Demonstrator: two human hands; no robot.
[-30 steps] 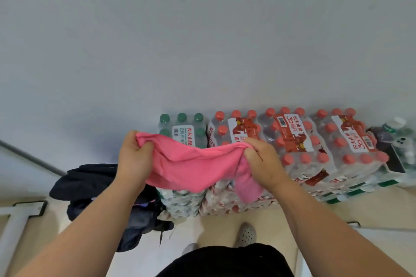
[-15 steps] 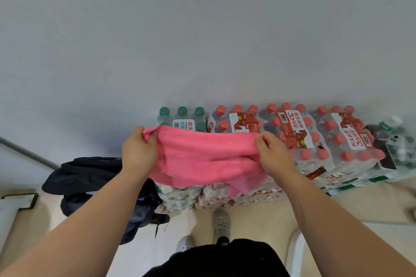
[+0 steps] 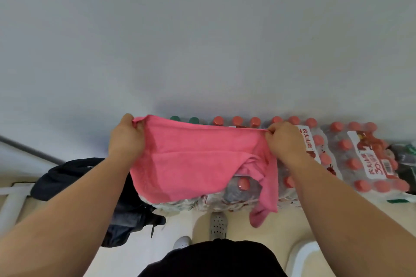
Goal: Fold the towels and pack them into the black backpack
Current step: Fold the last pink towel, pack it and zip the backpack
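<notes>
Pink towel (image 3: 198, 164) is held up in the air, stretched by its top edge between both hands. It hangs in front of the bottle packs and is not in the bag. Left hand (image 3: 127, 139) pinches the top-left corner, fingers curled tight together on bunched fabric. Right hand (image 3: 284, 141) pinches the top-right edge the same way, fingers pressed together. One crease runs across the middle of the cloth; the lower-right corner droops in a loose tail toward the floor (image 3: 186, 222).

Black backpack (image 3: 72, 177) lies slumped on the floor at lower left, below the towel's left side. The left forearm covers part of it, so I can't tell if it's open.

Behind the towel is a row of shrink-wrapped water bottle packs (image 3: 360, 164) against the grey-white wall (image 3: 202, 29). Caps are mostly red, with two green caps (image 3: 175, 118) at the left end. Labels read 农夫山泉 and a big "30" — smaller print is unreadable. The towel hides most of the left packs; one red-capped bottle (image 3: 243, 183) shows through a gap under the cloth.

Below that: a grey perforated clog (image 3: 218, 225), a white shoe (image 3: 182, 242) and black clothing (image 3: 213, 258). A white frame (image 3: 9, 202) sits at far left.
</notes>
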